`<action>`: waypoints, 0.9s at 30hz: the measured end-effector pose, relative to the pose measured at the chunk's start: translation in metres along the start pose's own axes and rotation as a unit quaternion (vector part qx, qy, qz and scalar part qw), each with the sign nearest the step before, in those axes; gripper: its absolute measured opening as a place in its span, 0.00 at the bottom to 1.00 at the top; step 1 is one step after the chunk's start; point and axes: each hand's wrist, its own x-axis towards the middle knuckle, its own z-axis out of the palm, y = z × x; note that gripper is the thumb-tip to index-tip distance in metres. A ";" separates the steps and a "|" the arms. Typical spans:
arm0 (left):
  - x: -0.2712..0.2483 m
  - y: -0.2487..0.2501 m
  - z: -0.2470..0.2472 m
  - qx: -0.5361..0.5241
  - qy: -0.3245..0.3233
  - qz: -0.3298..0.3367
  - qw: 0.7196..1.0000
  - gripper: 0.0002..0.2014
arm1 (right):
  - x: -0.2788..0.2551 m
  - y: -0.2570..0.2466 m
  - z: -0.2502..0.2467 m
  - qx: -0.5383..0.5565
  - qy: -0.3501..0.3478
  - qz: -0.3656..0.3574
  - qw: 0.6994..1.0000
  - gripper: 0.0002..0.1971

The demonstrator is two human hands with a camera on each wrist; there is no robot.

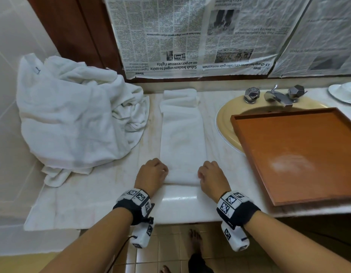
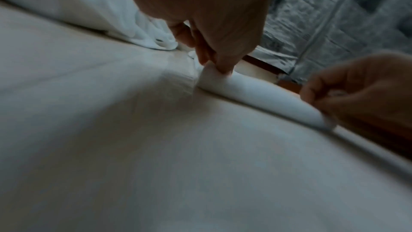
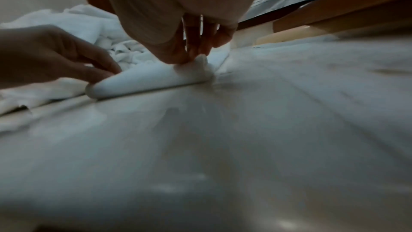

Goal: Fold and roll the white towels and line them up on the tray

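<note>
Head view: I'm pinching the near end of the folded towel strip with left hand and right hand; its long axis is running straight away from me, so I'm judging the roll goes forward. Tray is sitting right, over the sink, holding no rolls; towel pile left. Left wrist: fingers curling on the started roll. Right wrist: fingers gripping its other end; counter ahead looking unobstructed.
</note>
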 end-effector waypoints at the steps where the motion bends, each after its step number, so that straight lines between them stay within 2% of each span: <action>1: -0.003 -0.002 0.002 0.016 -0.006 0.037 0.999 0.09 | -0.002 0.000 0.000 -0.016 -0.001 -0.024 1.000 0.04; 3: -0.009 -0.005 0.003 0.050 -0.037 0.079 0.995 0.17 | -0.006 0.003 0.000 -0.030 -0.003 -0.051 0.998 0.08; 6: -0.017 -0.013 0.001 0.089 -0.074 0.098 0.988 0.24 | -0.005 0.008 -0.001 -0.051 -0.028 -0.070 0.996 0.15; 8: -0.015 -0.014 0.000 0.105 -0.074 0.115 0.985 0.24 | -0.002 0.009 -0.004 -0.058 -0.036 -0.085 0.994 0.14; 12: -0.002 -0.015 -0.001 0.115 -0.055 0.151 0.980 0.16 | 0.005 0.009 -0.011 -0.032 -0.063 -0.072 0.995 0.12; 14: 0.002 -0.019 -0.002 0.086 -0.069 0.130 0.985 0.20 | 0.009 0.011 -0.013 0.003 -0.075 -0.052 0.996 0.13; 17: 0.003 -0.016 -0.010 -0.030 -0.116 0.023 0.992 0.31 | 0.011 0.014 -0.014 0.070 -0.076 -0.016 0.995 0.12; 18: 0.003 -0.014 -0.013 -0.059 -0.131 -0.009 0.990 0.30 | 0.011 0.015 -0.014 0.089 -0.076 -0.007 0.993 0.11; 20: 0.003 -0.011 -0.015 -0.102 -0.143 -0.052 0.983 0.20 | 0.011 0.016 -0.014 0.108 -0.076 0.003 0.991 0.10; 23: 0.002 -0.011 -0.012 -0.107 -0.153 -0.054 0.981 0.16 | 0.009 0.016 -0.011 0.105 -0.075 0.005 0.992 0.10; 25: -0.004 -0.011 -0.009 -0.076 -0.166 -0.026 0.983 0.17 | 0.003 0.016 -0.008 0.089 -0.065 -0.002 0.994 0.10; 27: -0.013 -0.010 -0.006 -0.040 -0.142 0.016 0.989 0.17 | -0.006 0.015 -0.003 0.066 -0.045 -0.027 0.996 0.09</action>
